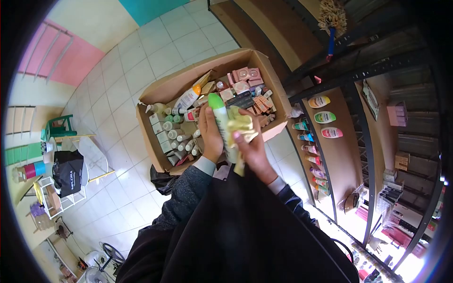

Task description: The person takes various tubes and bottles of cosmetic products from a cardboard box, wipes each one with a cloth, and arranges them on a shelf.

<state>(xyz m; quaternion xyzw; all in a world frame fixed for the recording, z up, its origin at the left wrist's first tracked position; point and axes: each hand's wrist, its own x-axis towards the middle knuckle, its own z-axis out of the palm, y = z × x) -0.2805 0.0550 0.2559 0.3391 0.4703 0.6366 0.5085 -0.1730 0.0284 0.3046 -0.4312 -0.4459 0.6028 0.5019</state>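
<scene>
My left hand (212,134) is wrapped round a white bottle with a green cap (217,101), held over the open cardboard box. In my right hand (254,148) is a crumpled pale yellow cloth (240,125), pressed against the bottle's right side. Part of the bottle is hidden behind the cloth and fingers. Beneath both hands, the cardboard box (278,89) holds several small bottles, white boxes, pink packages and a white bottle with an orange cap (188,96).
Shelves (339,155) at the right hold rows of bottles. A duster (331,28) hangs at the upper right. A black plastic bag (163,181) lies beside the box on the tiled floor (118,165). A black bag (68,172) sits at the left.
</scene>
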